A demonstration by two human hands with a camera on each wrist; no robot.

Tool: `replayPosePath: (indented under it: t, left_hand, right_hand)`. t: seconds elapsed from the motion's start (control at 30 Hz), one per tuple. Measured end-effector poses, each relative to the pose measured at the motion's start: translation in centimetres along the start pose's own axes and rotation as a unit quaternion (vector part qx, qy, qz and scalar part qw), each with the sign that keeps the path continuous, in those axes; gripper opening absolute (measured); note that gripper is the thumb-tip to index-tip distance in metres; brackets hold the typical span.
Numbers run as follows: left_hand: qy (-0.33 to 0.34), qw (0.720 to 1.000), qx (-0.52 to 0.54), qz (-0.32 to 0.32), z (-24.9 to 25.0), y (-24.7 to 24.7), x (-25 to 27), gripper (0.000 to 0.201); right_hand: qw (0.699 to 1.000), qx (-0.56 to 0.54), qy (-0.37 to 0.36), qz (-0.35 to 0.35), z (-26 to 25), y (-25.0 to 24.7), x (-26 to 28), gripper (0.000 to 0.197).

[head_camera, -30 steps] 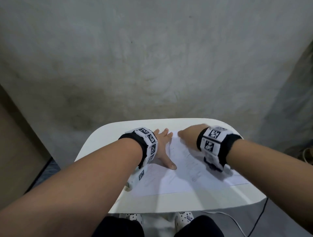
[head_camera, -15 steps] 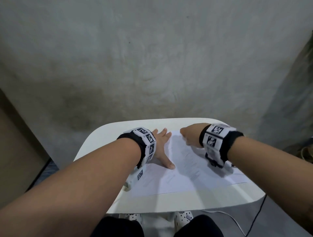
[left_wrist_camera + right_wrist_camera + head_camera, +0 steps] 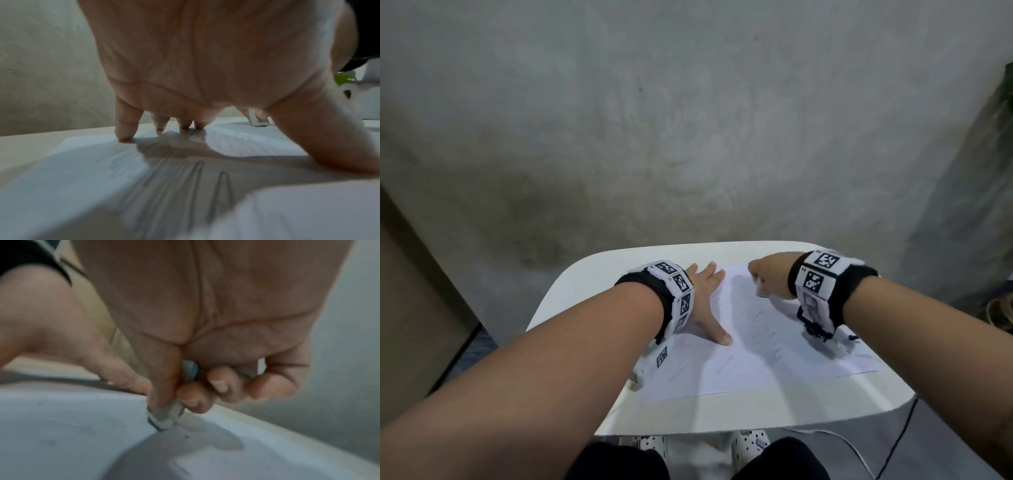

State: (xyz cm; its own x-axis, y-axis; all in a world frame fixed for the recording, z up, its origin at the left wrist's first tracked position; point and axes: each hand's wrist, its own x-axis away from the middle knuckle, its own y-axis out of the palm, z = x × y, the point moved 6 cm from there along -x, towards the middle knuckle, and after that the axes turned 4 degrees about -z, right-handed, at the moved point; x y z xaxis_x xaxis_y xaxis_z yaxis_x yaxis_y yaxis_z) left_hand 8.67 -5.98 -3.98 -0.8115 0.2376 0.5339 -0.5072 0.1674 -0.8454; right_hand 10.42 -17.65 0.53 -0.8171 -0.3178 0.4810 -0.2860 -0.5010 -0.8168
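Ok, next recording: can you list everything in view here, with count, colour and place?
paper sheet: one, white with faint pencil marks, flat on the table
eraser: one, white with a grey tip, tip on the paper
table: one, white, rounded corners, front centre
wall: one, grey, behind the table
cables: two, dark and white, floor at right
shoes: two, white with dots, under the table
wristbands: two, black with white tags, one per wrist
left hand: fingers spread, pressing the paper
right hand: pinching the eraser
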Motion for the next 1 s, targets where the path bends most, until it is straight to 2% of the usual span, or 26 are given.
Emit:
replayPosePath:
  t: [0.07, 0.17, 0.27, 0.33, 0.43, 0.53, 0.6, 0.67, 0.73, 0.8, 0.87, 0.93, 1.0]
  left_hand:
    - [0.001, 1.0, -0.011, 0.001, 0.3, -0.1, 0.3, 0.13]
    - [0.003, 1.0, -0.008, 0.001, 0.3, -0.2, 0.2, 0.13]
    - [0.0, 1.0, 0.003, 0.001, -0.1, 0.2, -0.2, 0.132]
    - [0.001, 1.0, 0.001, -0.004, -0.1, 0.1, -0.1, 0.132]
    - [0.006, 1.0, -0.002, -0.007, 0.1, -0.1, 0.1, 0.131]
    - [0.005, 1.0, 0.006, -0.003, 0.0, 0.0, 0.1, 0.131]
    - [0.005, 1.0, 0.006, -0.005, 0.1, 0.0, 0.2, 0.131]
    - [0.004, 1.0, 0.001, -0.009, 0.0, -0.1, 0.1, 0.131]
    - [0.004, 1.0, 0.004, -0.01, 0.0, 0.0, -0.1, 0.132]
    - [0.004, 1.0, 0.007, -0.006, -0.1, 0.1, 0.0, 0.132]
    - [0.005, 1.0, 0.006, -0.006, -0.1, 0.0, 0.2, 0.131]
    - [0.006, 1.0, 0.005, -0.007, 0.0, -0.1, 0.2, 0.131]
    - [0.006, 1.0, 0.006, -0.007, -0.1, 0.0, 0.1, 0.132]
  right_hand:
    - [1.0, 0.02, -0.014, -0.01, -1.4, 0.5, 0.1, 0.024]
    - [0.998, -0.023, -0.054, -0.015, -2.0, 0.7, 0.8, 0.01]
    - [1.0, -0.022, 0.004, 0.012, 0.8, 0.0, 0.7, 0.008]
    - [1.0, -0.012, -0.021, -0.002, -0.7, 0.6, 0.7, 0.014]
    - [0.997, -0.04, -0.061, -0.005, -1.7, 1.2, 1.0, 0.007]
    - [1.0, -0.026, -0.001, 0.014, 0.8, 0.5, 0.6, 0.011]
    - [1.0, -0.005, -0.023, 0.005, -0.9, 1.0, 0.8, 0.019]
    - [0.997, -0.052, -0.061, -0.009, -2.4, 1.4, 1.2, 0.017]
    - [0.997, -0.068, -0.03, -0.006, -0.9, 0.8, 1.1, 0.008]
    - [0.999, -0.051, 0.013, 0.01, 0.7, 0.4, 0.8, 0.013]
    - [1.0, -0.025, -0.012, -0.008, -1.1, 0.8, 1.1, 0.022]
    - [0.998, -0.05, -0.042, -0.018, -2.4, 1.3, 1.4, 0.011]
    - [0.997, -0.074, -0.009, -0.004, -0.7, 0.6, 0.8, 0.005]
